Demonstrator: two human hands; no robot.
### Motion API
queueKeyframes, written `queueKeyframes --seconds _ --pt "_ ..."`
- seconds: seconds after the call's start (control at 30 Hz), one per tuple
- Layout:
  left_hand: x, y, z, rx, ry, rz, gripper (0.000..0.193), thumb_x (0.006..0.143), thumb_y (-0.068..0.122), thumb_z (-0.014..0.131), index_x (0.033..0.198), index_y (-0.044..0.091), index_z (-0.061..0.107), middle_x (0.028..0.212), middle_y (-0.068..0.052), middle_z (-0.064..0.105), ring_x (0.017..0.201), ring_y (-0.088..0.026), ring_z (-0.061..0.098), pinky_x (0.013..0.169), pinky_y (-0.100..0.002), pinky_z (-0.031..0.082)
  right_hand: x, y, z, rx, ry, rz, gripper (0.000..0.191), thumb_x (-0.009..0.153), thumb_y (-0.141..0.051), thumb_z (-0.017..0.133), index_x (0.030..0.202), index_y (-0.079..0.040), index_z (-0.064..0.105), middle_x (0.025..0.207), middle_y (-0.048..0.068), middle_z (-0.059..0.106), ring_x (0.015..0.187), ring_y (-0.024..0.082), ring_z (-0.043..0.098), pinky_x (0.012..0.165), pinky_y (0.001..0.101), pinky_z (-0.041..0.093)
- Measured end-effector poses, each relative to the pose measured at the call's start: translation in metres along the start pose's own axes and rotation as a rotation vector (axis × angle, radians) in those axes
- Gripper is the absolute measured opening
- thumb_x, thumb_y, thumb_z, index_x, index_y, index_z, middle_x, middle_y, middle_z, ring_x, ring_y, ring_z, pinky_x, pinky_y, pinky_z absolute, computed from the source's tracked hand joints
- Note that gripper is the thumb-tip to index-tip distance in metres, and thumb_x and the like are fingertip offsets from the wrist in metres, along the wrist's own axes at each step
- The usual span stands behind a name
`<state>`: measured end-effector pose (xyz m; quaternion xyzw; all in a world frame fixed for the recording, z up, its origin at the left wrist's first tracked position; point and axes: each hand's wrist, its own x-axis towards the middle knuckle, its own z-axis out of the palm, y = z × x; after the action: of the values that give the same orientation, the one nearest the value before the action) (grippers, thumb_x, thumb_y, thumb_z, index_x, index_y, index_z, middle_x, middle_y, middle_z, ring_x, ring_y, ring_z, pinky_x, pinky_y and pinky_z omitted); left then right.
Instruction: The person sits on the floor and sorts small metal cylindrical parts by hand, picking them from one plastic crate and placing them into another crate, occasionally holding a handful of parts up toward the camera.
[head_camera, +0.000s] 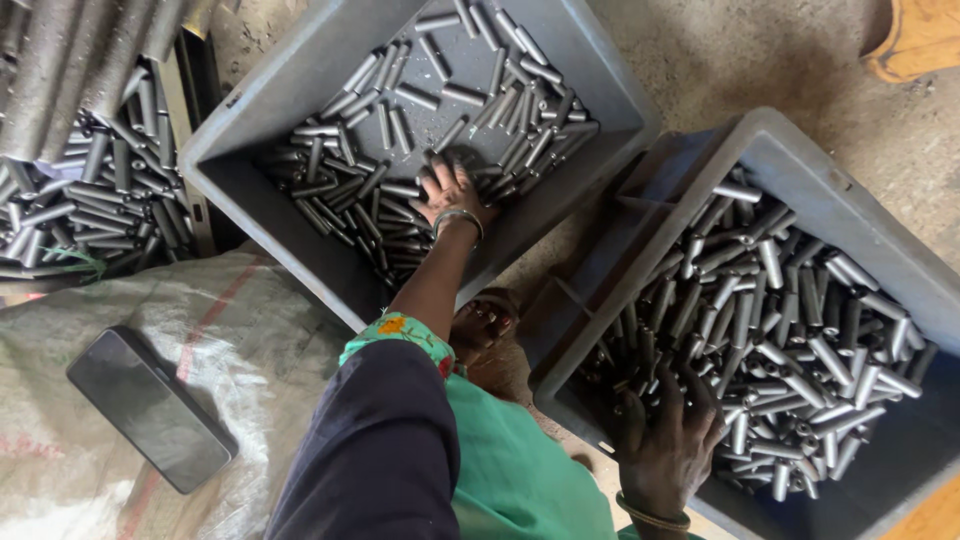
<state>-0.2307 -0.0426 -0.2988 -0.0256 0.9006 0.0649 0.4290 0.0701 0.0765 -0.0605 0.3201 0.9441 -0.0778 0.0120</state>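
Resting spread on metal pins (770, 300): left hand (452, 192), right hand (665, 445), each grip wide.

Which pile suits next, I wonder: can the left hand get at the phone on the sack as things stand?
Probably yes: the left hand rests on metal tubes in the far bin, and the phone lies uncovered on the sack.

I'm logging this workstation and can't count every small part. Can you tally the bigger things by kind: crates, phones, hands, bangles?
Grey plastic crates holding short metal cylinders: 2, the upper crate and the right crate
Black flat phone on the woven sack: 1
Bare hands in the crates: 2, left hand and right hand
Wrist bangles: 2, one on each wrist
Total: 7
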Motion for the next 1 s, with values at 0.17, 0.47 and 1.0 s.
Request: queueKeyframes --seconds 0.17,0.47,1.0 --pt "-0.005 -0.008 -0.001 0.070 0.071 0.072 0.115 0.077 0.058 0.083 0.164 0.018 0.020 0.170 -0.010 0.010 0.153 -0.040 0.017 0.114 -0.065 0.032 0.000 -0.001 0.000 0.002 -0.009 0.003 0.044 0.094 -0.031 0.068 0.136 -0.016 0.064 0.146 0.011 0.052 0.138 0.039 0.045 0.110 0.0529 0.045" --pt "0.010 -0.010 0.011 0.089 0.321 0.197 0.060 0.100 0.017 0.062 0.155 0.020 0.040 0.157 -0.007 0.034 0.145 -0.037 0.037 0.092 -0.058 0.055 0.000 0.000 0.000 -0.013 -0.027 0.014 0.039 0.095 -0.028 0.068 0.132 -0.017 0.068 0.143 0.011 0.054 0.138 0.038 0.046 0.109 0.0513 0.044" --pt "0.012 -0.011 0.024 0.132 0.293 0.341 0.057 0.092 0.012 0.066 0.145 0.013 0.045 0.135 -0.013 0.053 0.123 -0.039 0.054 0.080 -0.052 0.061 -0.001 0.003 0.003 -0.060 0.016 -0.044 0.031 0.096 -0.024 0.068 0.125 -0.012 0.072 0.136 0.010 0.062 0.141 0.035 0.046 0.113 0.0495 0.045"
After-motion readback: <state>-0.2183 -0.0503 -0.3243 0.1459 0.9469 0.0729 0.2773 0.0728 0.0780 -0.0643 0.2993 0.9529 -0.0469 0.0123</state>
